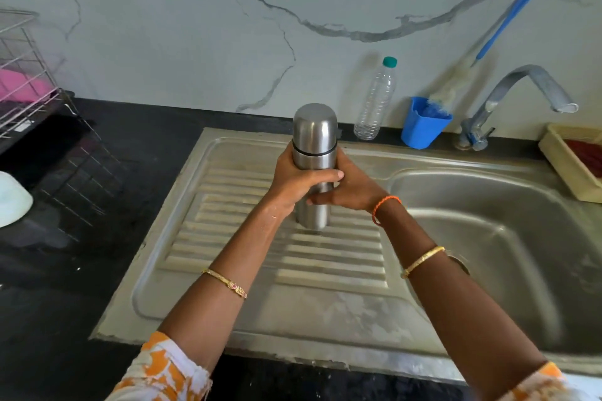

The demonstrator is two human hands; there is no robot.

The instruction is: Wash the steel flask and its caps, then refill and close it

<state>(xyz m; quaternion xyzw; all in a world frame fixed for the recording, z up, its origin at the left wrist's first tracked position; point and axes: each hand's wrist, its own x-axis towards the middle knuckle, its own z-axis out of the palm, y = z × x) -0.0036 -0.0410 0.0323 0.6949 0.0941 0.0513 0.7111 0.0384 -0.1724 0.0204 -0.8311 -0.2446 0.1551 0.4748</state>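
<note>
The steel flask (314,153) stands upright over the ribbed draining board (254,251) of the steel sink (508,238), near the board's back edge, with its domed outer cap (315,125) in place on top. Both hands grip it around the middle. The left hand (294,184) wraps it from the left, thumb lying across the front of the body; the right hand (353,190) closes on it from the right, thumb reaching across just below the other (whether the base touches the board cannot be told).

Along the back edge of the black countertop (123,140) stand a clear plastic bottle (376,101) with a green cap and, beside it, a blue cup (423,124) holding a blue-handled brush (482,49). The tap (518,98) rises at the sink's back right corner, and a cream tray (573,159) sits at the right edge. A wire rack (26,75) occupies the counter's left end.
</note>
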